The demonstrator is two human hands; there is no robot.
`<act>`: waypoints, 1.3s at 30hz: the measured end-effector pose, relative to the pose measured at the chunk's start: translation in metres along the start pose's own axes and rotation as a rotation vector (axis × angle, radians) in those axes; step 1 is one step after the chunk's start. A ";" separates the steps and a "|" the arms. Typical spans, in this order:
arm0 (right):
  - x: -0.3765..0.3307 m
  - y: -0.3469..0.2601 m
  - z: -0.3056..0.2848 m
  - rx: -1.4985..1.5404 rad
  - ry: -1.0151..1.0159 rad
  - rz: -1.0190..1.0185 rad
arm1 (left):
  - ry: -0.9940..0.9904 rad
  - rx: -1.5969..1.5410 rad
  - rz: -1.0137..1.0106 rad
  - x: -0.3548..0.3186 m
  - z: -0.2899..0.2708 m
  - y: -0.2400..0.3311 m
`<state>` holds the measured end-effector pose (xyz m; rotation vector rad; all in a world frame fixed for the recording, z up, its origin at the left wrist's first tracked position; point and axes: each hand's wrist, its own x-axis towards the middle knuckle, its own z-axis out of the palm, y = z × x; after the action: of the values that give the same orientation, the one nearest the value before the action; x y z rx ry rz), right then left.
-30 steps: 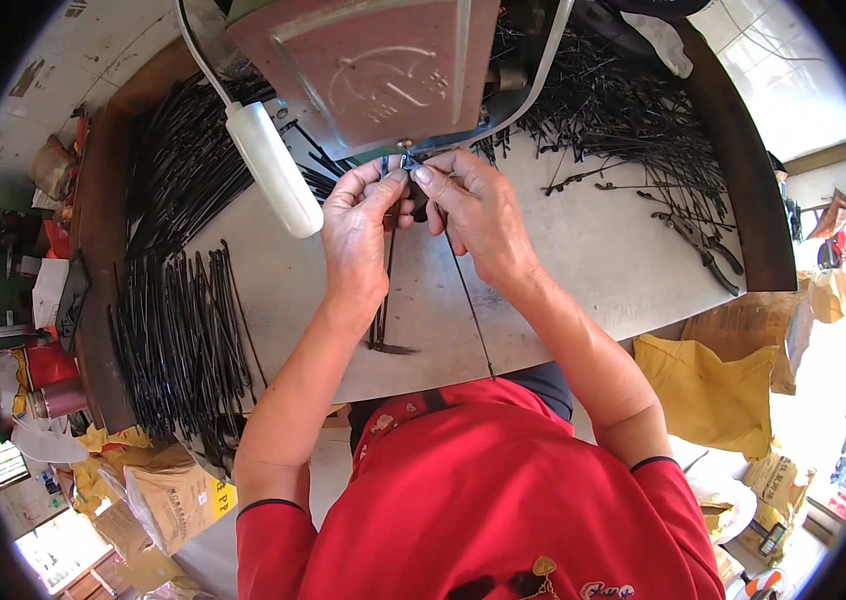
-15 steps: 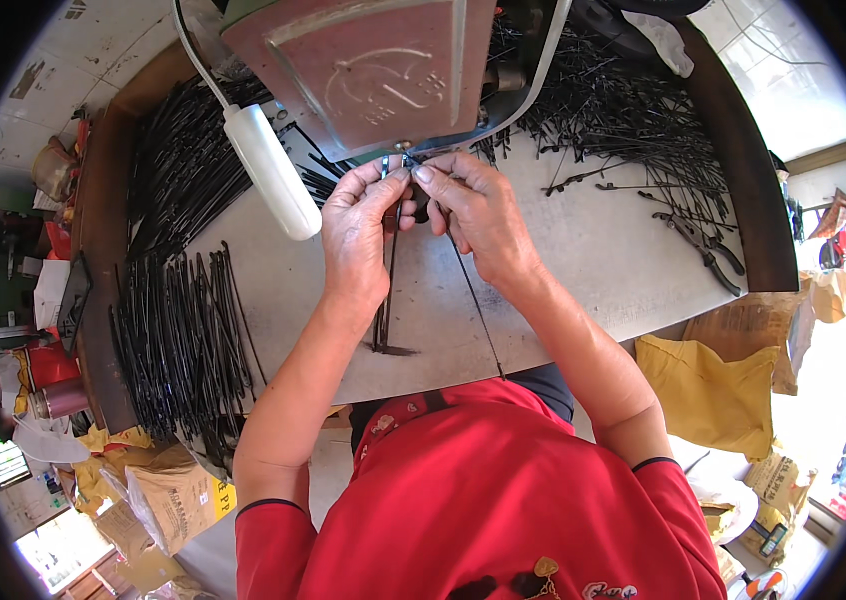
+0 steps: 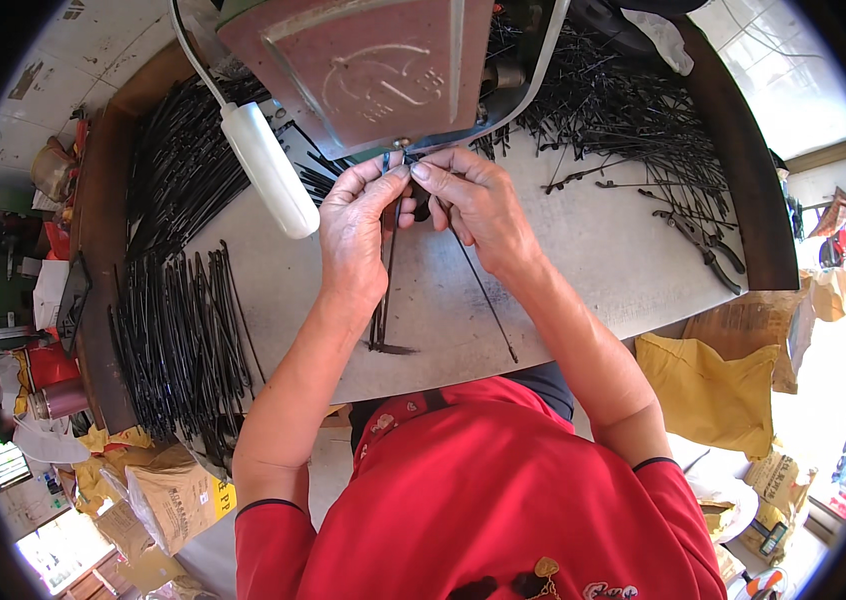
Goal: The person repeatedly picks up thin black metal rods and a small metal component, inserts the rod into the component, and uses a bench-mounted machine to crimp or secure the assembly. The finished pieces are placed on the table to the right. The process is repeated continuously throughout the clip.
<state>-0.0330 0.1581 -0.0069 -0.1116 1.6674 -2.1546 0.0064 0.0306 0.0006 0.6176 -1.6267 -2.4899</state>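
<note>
Both hands meet just below the lower edge of a machine head point(image 3: 368, 75) with a pinkish-red panel. My left hand point(image 3: 355, 225) is closed on thin black rods point(image 3: 384, 318), which run down toward the table's near edge. Thumb to thumb with it, my right hand point(image 3: 483, 210) pinches a single thin black rod point(image 3: 486, 297) that slants down to the right. The upper ends of the rods come together between the fingertips, close to the machine. Fingers hide most of that contact, so I cannot tell how the ends are joined.
Long black rods lie in a bundle point(image 3: 183, 345) at the left and a heap point(image 3: 183, 160) behind it. Tangled rods point(image 3: 623, 120) cover the far right, with pliers point(image 3: 700, 245) nearby. A white lamp point(image 3: 271, 170) hangs beside my left hand. A raised brown rim point(image 3: 758, 215) borders the table point(image 3: 583, 270).
The right-hand rod's lower end has shifted up and slightly right, away from my shirt and onto the tabletop. Both hands stay almost where they were, still gripping.
</note>
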 end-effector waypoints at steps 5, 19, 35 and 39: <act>0.010 -0.016 -0.009 -0.262 -0.105 -0.013 | -0.004 0.024 -0.046 0.004 0.000 0.003; -0.028 -0.014 -0.012 -0.105 -0.069 0.108 | -0.125 0.035 -0.009 -0.014 -0.010 -0.011; -0.007 -0.017 -0.018 -0.155 -0.150 0.080 | -0.133 0.001 0.138 -0.002 0.000 -0.014; -0.005 -0.015 -0.016 -0.086 -0.147 0.081 | -0.086 -0.043 0.166 -0.001 0.004 -0.017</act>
<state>-0.0374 0.1772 0.0038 -0.2181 1.6516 -1.9666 0.0084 0.0413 -0.0133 0.3591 -1.5773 -2.4538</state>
